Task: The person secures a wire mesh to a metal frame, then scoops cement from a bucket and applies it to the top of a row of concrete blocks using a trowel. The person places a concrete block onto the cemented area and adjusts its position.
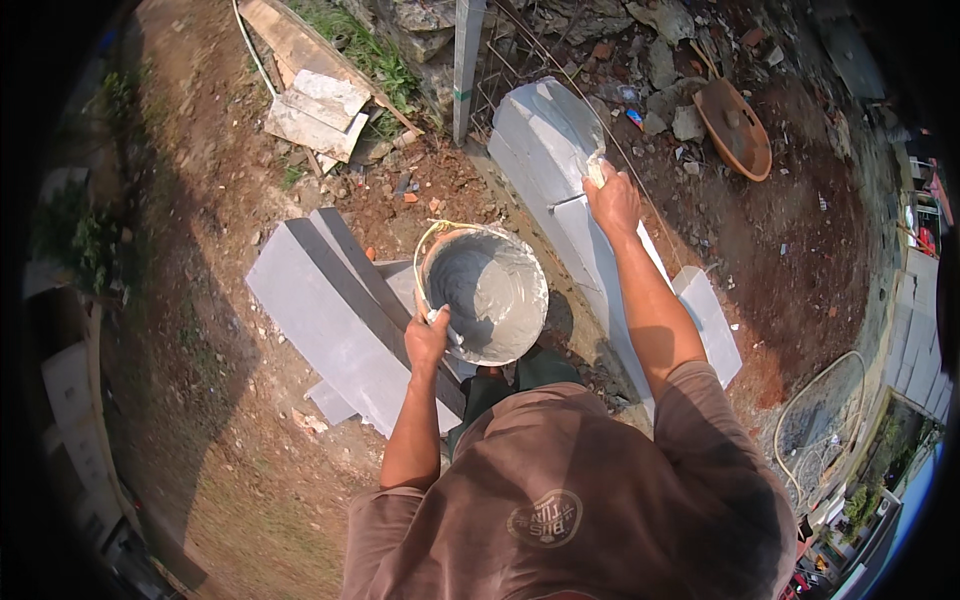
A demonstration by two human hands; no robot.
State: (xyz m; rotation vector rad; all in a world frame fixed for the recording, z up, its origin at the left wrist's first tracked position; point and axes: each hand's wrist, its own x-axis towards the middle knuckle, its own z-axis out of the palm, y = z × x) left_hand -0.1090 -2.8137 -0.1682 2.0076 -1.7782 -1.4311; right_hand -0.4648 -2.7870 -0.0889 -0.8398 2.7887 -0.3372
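My left hand (427, 340) grips the cord handle of a mortar-smeared bucket (531, 317) at its left side; wet grey mortar (485, 285) lines its inside. My right hand (612, 203) is reached forward, closed on a pale, mortar-smeared tool (596, 168) whose shape I cannot make out clearly. The tool is at the right edge of a row of grey lightweight blocks (535, 140) that runs along a mortar strip toward my right side. Left of the bucket, more long grey blocks (320, 310) lie loosely stacked on the soil.
Upper left, planks and pale boards (315, 110) lie with a long-handled tool. A concrete post (466, 70) stands ahead beside rebar and rubble (660, 60). An orange basin (732, 128) lies upper right on red soil, a coiled hose (822, 400) lower right, leafy plants (75, 235) far left.
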